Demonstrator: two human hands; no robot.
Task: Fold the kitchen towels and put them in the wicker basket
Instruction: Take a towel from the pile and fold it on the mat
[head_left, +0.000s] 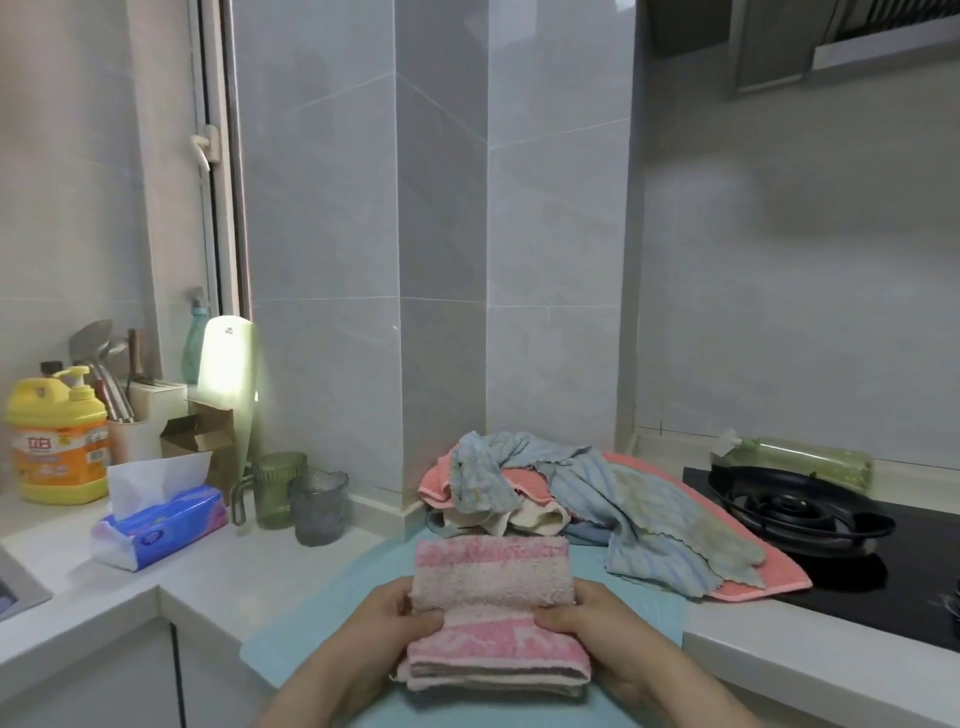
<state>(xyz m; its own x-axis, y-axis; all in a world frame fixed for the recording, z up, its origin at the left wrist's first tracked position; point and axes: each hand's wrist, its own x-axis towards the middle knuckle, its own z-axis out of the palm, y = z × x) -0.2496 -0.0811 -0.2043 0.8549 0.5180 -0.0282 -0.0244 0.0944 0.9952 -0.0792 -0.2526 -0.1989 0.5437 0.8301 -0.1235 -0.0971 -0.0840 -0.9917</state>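
Pink-and-cream kitchen towel (491, 571) lies folded into a thick packet over the teal mat (280, 649). The left hand (387, 621) and right hand (592, 621) grasp its sides, thumbs curled onto the upper layer. One more fold appears to be in hand. Heap of unfolded towels (597, 499) awaits behind, beside the gas hob (795, 509). Wicker basket not in view; nothing visibly stowed.

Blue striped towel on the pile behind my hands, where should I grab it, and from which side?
Probably pinch the blue striped towel at its near wavy hem, which lies loose toward you on the teal mat. Come from the front with the right hand, now gripping the folded pink towel. Its far end is bunched into the pile, and a greenish cloth overlaps its right side.
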